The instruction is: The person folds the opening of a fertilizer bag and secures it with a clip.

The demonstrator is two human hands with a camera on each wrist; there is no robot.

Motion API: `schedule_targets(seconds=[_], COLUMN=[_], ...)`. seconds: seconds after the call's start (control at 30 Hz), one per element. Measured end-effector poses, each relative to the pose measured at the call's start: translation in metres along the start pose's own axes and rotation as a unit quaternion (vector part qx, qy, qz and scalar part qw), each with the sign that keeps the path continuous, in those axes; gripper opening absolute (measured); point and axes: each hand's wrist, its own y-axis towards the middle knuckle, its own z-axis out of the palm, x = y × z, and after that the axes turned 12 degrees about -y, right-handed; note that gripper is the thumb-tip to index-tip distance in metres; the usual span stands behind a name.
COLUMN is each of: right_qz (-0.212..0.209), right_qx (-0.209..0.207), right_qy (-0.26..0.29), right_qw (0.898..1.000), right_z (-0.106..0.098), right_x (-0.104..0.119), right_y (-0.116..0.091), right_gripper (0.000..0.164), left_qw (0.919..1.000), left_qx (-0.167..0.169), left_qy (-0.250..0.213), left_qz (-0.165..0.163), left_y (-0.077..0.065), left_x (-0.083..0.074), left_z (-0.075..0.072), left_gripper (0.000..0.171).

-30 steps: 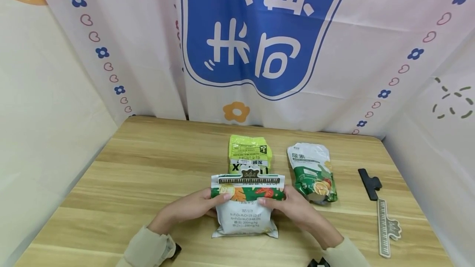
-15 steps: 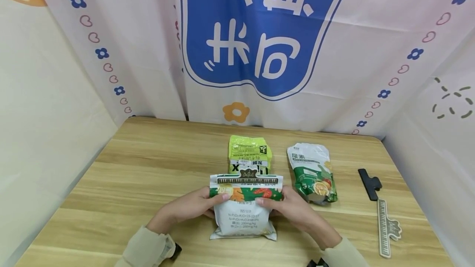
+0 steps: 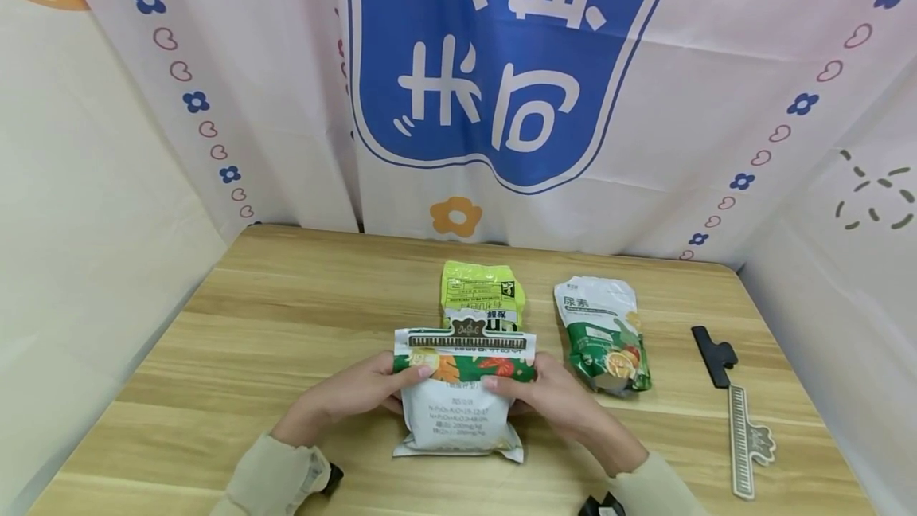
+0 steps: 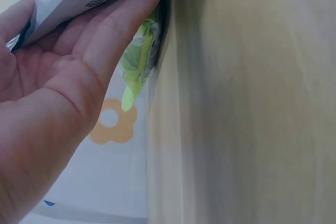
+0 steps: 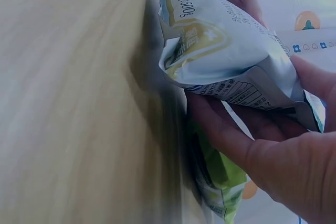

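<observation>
Both hands grip a white fertilizer bag (image 3: 458, 416) by its sides, just below a green printed band. My left hand (image 3: 365, 385) has its thumb on the front and its other fingers behind. My right hand (image 3: 548, 396) holds the opposite side the same way. A long toothed bag clip (image 3: 467, 339) with an ornate handle lies across the bag's top edge. In the right wrist view, the bag's bottom (image 5: 210, 51) is close over the table, with right fingers (image 5: 218, 127) spread beneath it. The left wrist view shows left fingers (image 4: 100, 35) under the bag's printed back.
Behind the held bag lies a yellow-green bag (image 3: 481, 289), partly hidden. A white and green bag (image 3: 603, 333) lies to its right. Near the table's right edge are a black clip (image 3: 714, 355) and a silver toothed clip (image 3: 745, 440). Printed cloth (image 3: 401, 197) hangs behind the wooden table (image 3: 286, 293).
Both hands have shifted the clipped bag slightly left and a little farther from the body. The clip stays on its top edge. The other bags and loose clips have not moved.
</observation>
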Motion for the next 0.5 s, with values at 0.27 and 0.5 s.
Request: schedule_targets(seconds=[0.27, 0.5], right_qz=[-0.006, -0.017], right_qx=[-0.001, -0.002], right_qy=[0.007, 0.001], right_qw=[1.000, 1.000], right_z=[0.005, 0.011], right_x=[0.010, 0.022], right_y=[0.005, 0.011], right_gripper=[0.054, 0.053], left_qw=[0.9996, 0.9994], left_qx=[-0.021, -0.030], left_qy=[0.016, 0.006], left_qz=[0.005, 0.015], left_y=[-0.004, -0.010], left_x=[-0.007, -0.014], left_z=[-0.006, -0.012], left_gripper=[0.054, 0.056])
